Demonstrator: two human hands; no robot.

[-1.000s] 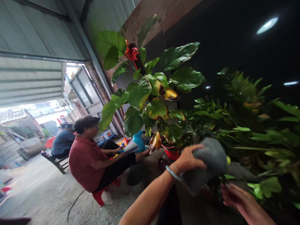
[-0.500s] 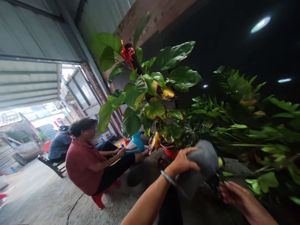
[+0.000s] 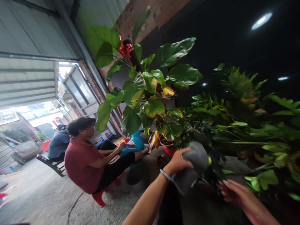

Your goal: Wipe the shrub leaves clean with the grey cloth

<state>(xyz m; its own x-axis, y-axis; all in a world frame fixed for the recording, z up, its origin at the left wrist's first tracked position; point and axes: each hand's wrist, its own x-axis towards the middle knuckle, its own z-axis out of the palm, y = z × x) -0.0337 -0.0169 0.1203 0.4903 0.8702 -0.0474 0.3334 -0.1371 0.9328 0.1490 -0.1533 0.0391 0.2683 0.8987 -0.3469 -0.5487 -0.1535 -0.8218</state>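
Fingers of the left hand (image 3: 178,162) curl over a grey cloth (image 3: 193,165), gripping it from above while the forearm rises from the lower middle of the view, a pale blue bangle (image 3: 166,175) on the wrist. The cloth is bunched against the dark lower leaves of a bushy green plant (image 3: 217,137), its loose end hanging down just below the hand. The right hand (image 3: 231,191) comes in from the lower right, palm turned inward, fingers loosely spread and reaching under the same foliage; whether they touch a leaf cannot be told, and they hold nothing that shows. Just behind the cloth stands a red pot (image 3: 169,150) with a tall plant of broad, partly yellowed leaves (image 3: 154,107). Well apart to the left, 1 person in a red shirt (image 3: 82,165) sits on a low red stool (image 3: 99,197).
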